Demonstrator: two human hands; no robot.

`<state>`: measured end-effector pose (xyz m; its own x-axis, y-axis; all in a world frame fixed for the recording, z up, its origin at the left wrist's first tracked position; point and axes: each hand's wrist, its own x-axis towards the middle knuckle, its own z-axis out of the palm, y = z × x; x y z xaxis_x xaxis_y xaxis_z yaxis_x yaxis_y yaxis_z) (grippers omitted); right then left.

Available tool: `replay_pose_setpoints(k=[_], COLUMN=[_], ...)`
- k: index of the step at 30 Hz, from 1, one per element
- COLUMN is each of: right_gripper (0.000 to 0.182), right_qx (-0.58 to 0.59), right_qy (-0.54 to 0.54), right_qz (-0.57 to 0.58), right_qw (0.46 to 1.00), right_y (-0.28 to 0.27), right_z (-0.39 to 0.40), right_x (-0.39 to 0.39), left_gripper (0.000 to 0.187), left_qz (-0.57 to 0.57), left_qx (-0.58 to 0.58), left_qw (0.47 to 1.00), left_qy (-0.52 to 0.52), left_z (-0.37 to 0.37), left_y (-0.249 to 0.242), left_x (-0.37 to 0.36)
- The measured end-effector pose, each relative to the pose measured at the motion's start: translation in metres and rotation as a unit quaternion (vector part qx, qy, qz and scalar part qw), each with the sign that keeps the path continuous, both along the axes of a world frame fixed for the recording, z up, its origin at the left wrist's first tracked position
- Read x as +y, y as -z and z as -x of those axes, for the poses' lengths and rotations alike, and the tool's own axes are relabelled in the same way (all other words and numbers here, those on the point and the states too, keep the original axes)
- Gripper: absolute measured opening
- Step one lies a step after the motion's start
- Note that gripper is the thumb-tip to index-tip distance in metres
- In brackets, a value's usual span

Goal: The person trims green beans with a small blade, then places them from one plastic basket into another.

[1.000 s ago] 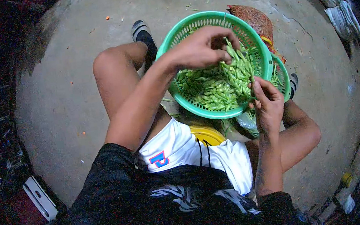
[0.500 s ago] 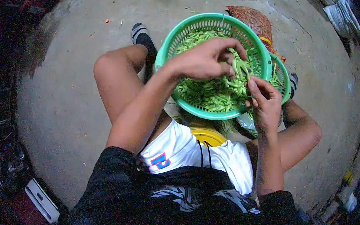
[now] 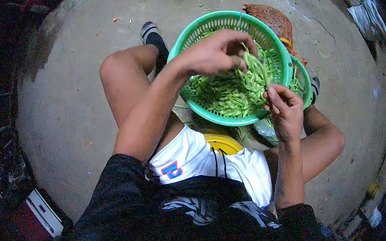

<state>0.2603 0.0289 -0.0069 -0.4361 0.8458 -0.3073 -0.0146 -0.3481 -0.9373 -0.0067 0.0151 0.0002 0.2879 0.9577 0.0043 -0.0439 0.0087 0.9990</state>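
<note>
The left hand (image 3: 218, 54) is arched over the green pods (image 3: 231, 102) from the far side, fingers curled and tips close to them; whether it grips any I can't tell, as the knuckles cover the contact. The pods lie heaped in the basket (image 3: 288, 66), between the person's legs. At the basket's near right edge, the right hand (image 3: 287, 106) has a pod (image 3: 266, 80) pinched by its lower end between thumb and forefinger, the upper end leaning toward the left fingers. The step in hand looks like working over a single pod with both hands; the next move seems to call for a light, steady pinch and the left fingertips meeting the pod cleanly.

Around, from the left: a white case (image 3: 44, 212) in the dark margin, a foot (image 3: 155, 35) beside the basket, a yellow seat (image 3: 223, 143) under the person, a plastic bag (image 3: 265, 130) near the right wrist, a mesh sack (image 3: 273, 22) behind the basket, and a second basket (image 3: 308, 80) tucked partly beneath the first (more greens show in it). The left forearm, crossing the rim, is the main obstruction.
</note>
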Motion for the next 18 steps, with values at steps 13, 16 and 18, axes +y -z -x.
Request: replay_pose_setpoints(k=[13,16,18], right_gripper=[0.019,0.018,0.018], right_qx=[-0.052,-0.062,-0.07], right_qy=[0.003,0.008,0.009], right_qz=[-0.073,-0.074,-0.075], right_qw=[0.996,0.995,0.995], right_y=[0.0,0.002,0.003], right_z=[0.003,0.004,0.004], right_x=[0.0,0.001,0.003], left_gripper=[0.039,0.043,0.042], left_qz=[-0.019,-0.066,0.032], left_qx=[0.047,0.106,0.005], left_qw=[0.999,0.992,0.998], left_qy=[0.002,0.003,0.06], left_z=[0.001,-0.014,-0.028], left_y=[0.0,-0.001,0.001], left_x=[0.0,-0.005,-0.008])
